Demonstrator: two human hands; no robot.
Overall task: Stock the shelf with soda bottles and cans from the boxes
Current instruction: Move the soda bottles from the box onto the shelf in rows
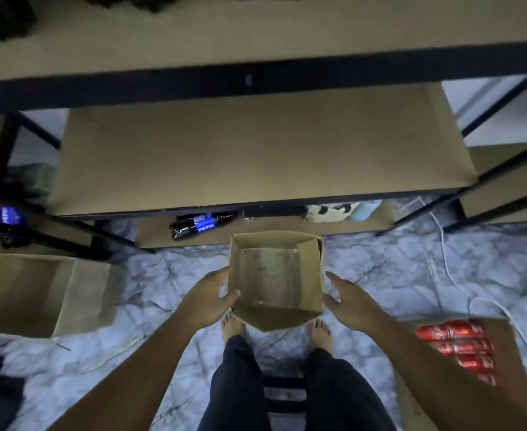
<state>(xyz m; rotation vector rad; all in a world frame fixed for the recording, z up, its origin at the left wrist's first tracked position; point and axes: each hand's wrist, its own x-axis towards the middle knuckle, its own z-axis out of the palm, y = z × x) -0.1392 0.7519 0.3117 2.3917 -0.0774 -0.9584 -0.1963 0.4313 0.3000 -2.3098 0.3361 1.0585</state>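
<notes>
While the left grip point(212, 295) pinches the left rim of the empty brown cardboard box point(274, 275) and the right grip point(347, 301) lies spread beside its right wall, setting it aside seems underway, and the next move likely calls for reaching the red soda cans point(455, 346) boxed on the marbled grey floor point(169, 275) at right.

Floor point(380, 275): pale and marble-patterned; two bare feet point(232, 325) stood on it.
Floor, left: an open box point(85, 293) sat beside the shelf frame.
Floor, right: a can box point(411, 405) held red cans point(456, 346); a white cable point(442, 256) trailed nearby.
Bottom board point(287, 227): a Pepsi bottle point(201, 225) lay on its side.
Middle board point(256, 157): brown, edged in black.
Top board point(256, 35): dark things at far left, too dim to tell.
</notes>
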